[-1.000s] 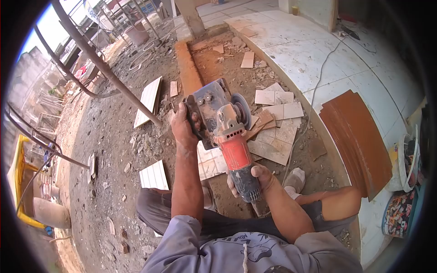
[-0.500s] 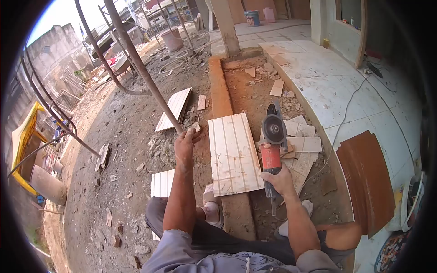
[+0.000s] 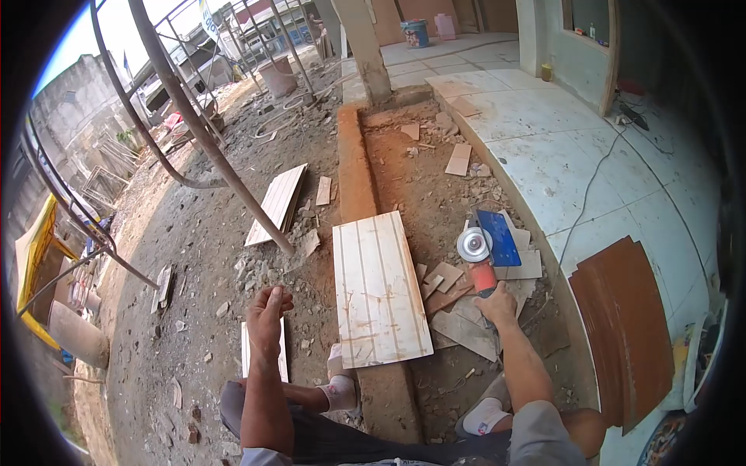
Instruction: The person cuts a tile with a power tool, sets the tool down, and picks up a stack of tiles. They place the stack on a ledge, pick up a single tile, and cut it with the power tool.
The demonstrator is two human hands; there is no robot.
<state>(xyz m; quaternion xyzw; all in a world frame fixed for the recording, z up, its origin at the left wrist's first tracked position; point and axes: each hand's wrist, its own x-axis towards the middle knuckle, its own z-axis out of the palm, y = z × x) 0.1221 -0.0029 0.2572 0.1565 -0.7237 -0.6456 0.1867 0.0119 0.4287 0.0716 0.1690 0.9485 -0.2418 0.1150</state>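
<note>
Grinder [image 3: 482, 275] farther from the tile [image 3: 381, 291] — right hand [image 3: 498, 304] wrapped round it, left hand [image 3: 267, 314] curled, fingertips together.

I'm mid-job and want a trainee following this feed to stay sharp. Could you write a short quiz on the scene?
1. What does the right hand grip?
A) the blue bucket
B) the red angle grinder
C) the slanting metal pole
2. True or false: the grinder's disc is touching the large striped tile.
3. Fill in: the stacked brown sheets lie to the ____ of that tile, as the person sees it.

Key: 1. B; 2. false; 3. right
</note>
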